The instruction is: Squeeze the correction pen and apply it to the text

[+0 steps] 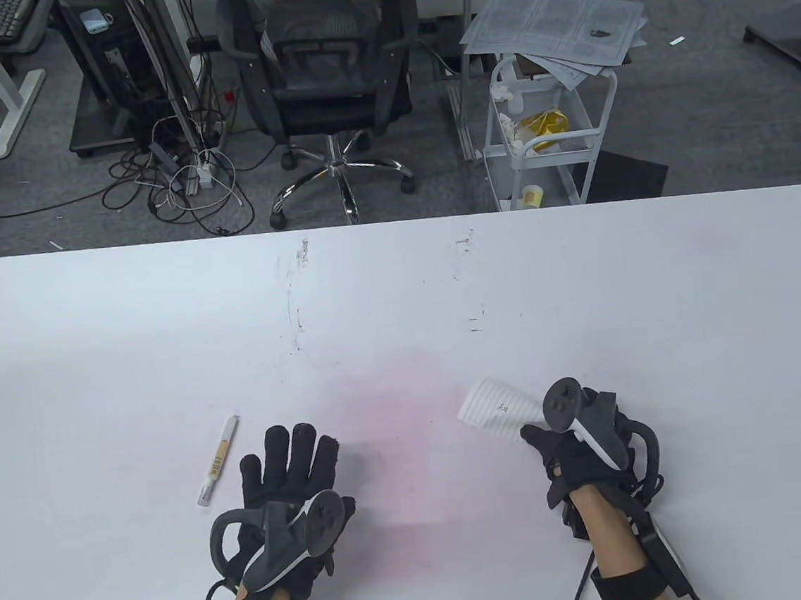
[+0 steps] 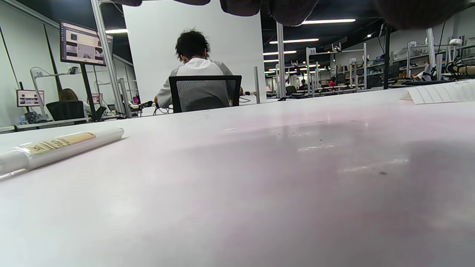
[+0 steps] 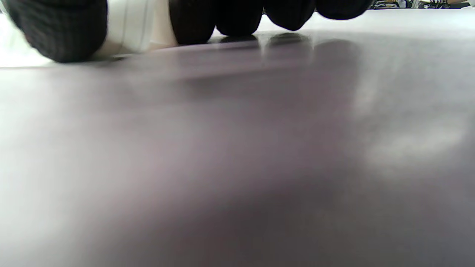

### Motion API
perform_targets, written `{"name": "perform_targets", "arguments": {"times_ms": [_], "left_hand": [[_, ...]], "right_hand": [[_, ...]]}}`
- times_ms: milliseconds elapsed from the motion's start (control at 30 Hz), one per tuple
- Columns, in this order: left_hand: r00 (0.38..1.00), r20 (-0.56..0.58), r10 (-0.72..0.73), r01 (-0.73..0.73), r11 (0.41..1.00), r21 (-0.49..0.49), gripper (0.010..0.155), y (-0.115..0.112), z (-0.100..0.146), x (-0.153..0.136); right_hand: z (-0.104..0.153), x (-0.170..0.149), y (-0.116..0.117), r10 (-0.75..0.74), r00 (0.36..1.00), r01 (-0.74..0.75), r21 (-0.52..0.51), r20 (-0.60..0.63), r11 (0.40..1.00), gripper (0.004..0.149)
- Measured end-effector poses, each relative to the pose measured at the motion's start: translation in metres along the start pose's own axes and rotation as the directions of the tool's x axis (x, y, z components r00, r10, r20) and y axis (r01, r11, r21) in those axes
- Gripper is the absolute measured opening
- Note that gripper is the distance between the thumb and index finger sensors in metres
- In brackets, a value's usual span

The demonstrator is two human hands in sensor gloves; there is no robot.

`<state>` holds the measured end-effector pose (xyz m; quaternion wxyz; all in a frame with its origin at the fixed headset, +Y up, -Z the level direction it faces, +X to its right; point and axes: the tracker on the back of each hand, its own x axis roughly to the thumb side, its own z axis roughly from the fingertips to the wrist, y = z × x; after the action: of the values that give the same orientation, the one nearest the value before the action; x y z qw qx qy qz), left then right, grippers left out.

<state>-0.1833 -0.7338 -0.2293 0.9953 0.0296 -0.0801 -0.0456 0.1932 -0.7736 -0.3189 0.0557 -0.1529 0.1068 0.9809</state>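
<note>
Two gloved hands are working low over the white table (image 1: 583, 282). The left hand (image 1: 288, 495) is lying flat, fingers spread, grasping nothing, just right of the correction pen (image 1: 218, 459), whose tan label is too small to read. The right hand (image 1: 578, 453) is pinching the near edge of a lined paper (image 1: 496, 407) bearing small illegible writing.
</note>
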Motion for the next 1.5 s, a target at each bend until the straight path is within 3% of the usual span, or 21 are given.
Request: {"name": "perform_targets", "arguments": {"times_ms": [200,367,733,1100,1500], "left_hand": [[1.000,0.000,0.000,0.000,1.000,0.000,0.080,0.000,0.000,0.000],[1.000,0.000,0.000,0.000,1.000,0.000,0.080,0.000,0.000,0.000],[1.000,0.000,0.004,-0.004,1.000,-0.006,0.080,0.001,0.001,-0.001],[1.000,-0.004,0.011,-0.011,1.000,0.001,0.080,0.001,0.001,-0.002],[1.000,-0.007,0.012,-0.012,1.000,0.011,0.080,0.001,0.001,-0.003]], "right_hand": [[-0.001,-0.003,0.000,-0.066,0.998,0.066,0.001,-0.010,0.998,0.053],[-0.003,-0.015,-0.002,-0.235,0.972,0.235,0.008,0.004,0.972,0.042],[0.008,-0.024,-0.019,-0.518,0.843,0.537,-0.167,0.145,0.827,0.039],[0.041,-0.005,-0.044,-0.454,0.804,0.552,-0.195,0.384,0.811,0.038],[0.076,0.035,-0.064,-0.499,0.671,0.613,-0.032,0.548,0.790,0.037]]}}
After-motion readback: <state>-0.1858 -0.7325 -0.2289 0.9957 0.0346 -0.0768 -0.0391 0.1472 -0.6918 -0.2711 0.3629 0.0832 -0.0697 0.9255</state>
